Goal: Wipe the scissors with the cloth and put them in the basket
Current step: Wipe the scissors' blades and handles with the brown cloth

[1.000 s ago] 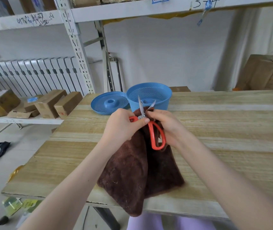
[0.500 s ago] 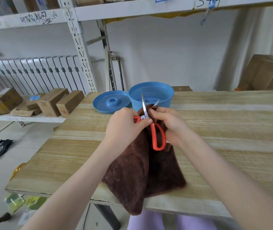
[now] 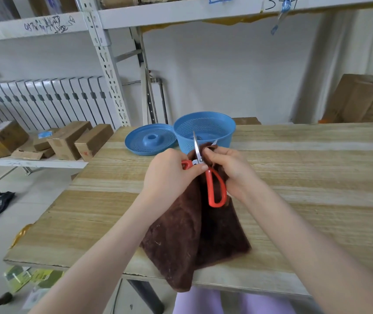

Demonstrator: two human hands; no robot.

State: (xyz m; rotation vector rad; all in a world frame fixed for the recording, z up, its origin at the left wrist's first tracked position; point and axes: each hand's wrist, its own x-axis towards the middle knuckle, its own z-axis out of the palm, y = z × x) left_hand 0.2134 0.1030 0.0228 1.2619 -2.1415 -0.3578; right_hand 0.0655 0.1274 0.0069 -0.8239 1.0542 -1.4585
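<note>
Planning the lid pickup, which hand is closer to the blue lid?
Left. The left hand, gripping the scissors, sits just in front of the blue lid; the right hand is farther right, nearer the basket.

Scissors (image 3: 208,182) with bare, bright metal blades that catch the light and smooth, glossy red-orange plastic handles. A dark brown cloth (image 3: 187,234), thick and plush, with a matt fuzzy pile flecked with pale lint. A blue plastic basket (image 3: 224,139), its wall finely perforated, with a soft sheen; beside it a lid (image 3: 144,141) of the same blue plastic. A pale wood-grain table (image 3: 316,173), matt and streaky, chipped along its near edge. Matt brown cardboard boxes (image 3: 67,141). A shelf upright (image 3: 108,71) of painted, punched metal
</note>
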